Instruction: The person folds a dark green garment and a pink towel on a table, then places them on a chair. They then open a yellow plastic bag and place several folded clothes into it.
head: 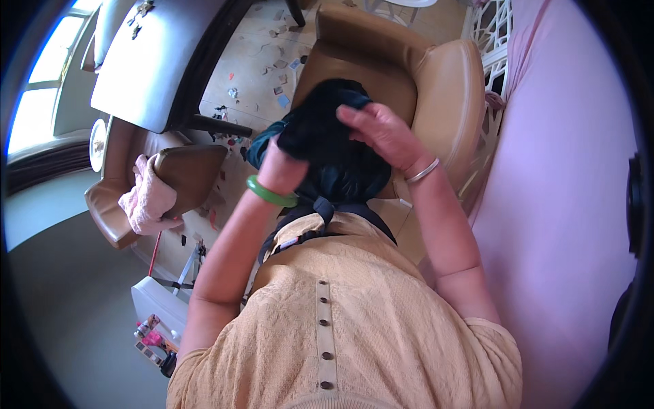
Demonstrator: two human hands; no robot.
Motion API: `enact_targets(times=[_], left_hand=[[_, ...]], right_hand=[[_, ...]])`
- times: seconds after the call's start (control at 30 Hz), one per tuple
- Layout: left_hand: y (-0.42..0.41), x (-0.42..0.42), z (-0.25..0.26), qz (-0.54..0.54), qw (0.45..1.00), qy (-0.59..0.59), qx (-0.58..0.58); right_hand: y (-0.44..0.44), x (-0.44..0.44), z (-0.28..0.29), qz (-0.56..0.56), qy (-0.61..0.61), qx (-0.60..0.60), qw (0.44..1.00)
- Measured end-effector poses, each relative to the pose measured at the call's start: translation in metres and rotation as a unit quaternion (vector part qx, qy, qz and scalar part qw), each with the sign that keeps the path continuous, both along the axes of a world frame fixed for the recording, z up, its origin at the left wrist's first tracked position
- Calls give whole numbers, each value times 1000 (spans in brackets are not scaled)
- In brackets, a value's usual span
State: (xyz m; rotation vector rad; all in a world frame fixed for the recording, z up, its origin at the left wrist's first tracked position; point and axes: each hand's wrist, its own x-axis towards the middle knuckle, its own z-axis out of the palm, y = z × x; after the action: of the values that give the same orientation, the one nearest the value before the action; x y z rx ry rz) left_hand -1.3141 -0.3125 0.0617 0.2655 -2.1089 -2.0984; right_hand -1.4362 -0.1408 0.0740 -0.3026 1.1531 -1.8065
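A dark black and teal bundle of cloth point(337, 148) lies in front of my waist, over the near part of a tan leather armchair point(363, 76). My left hand point(286, 161), below a green bangle point(271, 191), is at the bundle's left side; its fingers are hidden behind the black cloth. At the upper right of the bundle is my right hand point(375, 128), blurred, with a silver bangle point(423, 170) at the wrist. Its fingers are bent over the cloth, and whether they grip it cannot be told.
A table point(153, 56) with a dark edge stands at the upper left. Below it, a pink towel point(148, 197) hangs on a brown chair point(191, 174). Small scraps litter the tiled floor point(250, 82). Pink fabric point(557, 204) hangs at the right, beside a white lattice panel point(493, 41).
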Motion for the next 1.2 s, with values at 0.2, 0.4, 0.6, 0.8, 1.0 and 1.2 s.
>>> enact_targets(times=[0.2,0.4,0.6,0.8,1.0,1.2], left_hand=[[-92,4,30,316,905,-61,278],[-149,53,141,429,897,72,79],[-131,54,188,524,841,129,28],[-183,102,147,39,914,165,370],[-225,133,119,52,891,227,390],[-249,152,160,568,794,192,102]], right_hand=[[81,-18,-180,-71,59,360,928],[76,84,-274,-30,209,668,713],[73,59,-315,8,94,631,770],[106,32,-239,-185,-355,163,902],[158,-53,-25,-461,-69,-94,880],[232,-85,149,-646,242,-31,723]])
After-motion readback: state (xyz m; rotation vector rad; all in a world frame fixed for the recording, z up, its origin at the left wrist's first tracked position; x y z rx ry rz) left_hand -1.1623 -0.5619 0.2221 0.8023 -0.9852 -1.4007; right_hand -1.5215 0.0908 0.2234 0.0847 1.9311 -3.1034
